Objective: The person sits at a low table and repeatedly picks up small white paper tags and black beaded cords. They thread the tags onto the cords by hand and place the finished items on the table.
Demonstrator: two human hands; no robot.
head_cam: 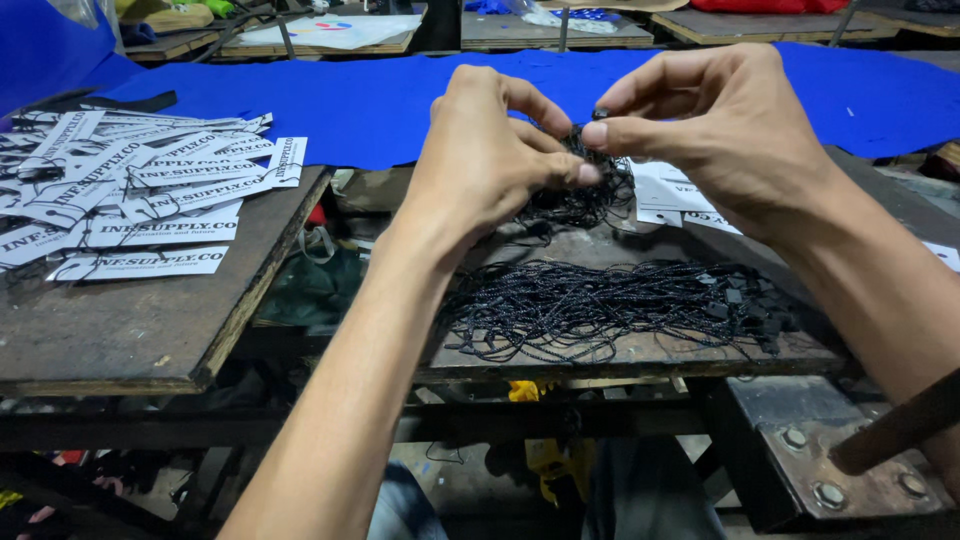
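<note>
Left board (150, 340): left of the frame, bearing a spread of paper tags (140, 195) over its rear and left part.
Middle board (640, 352): right of the left board, a gap between them.
String pile (600, 305): on the middle board, toward its front edge.
String bundle (585, 190): behind the pile, held between the left hand (490, 160) and the right hand (720, 125), above the board.
Loose tags (670, 195): on the middle board, behind the pile, beneath the right hand.
Cloth sheet (370, 105): behind both boards, running left to right.
Metal bracket (840, 450): lower right, below the middle board.
</note>
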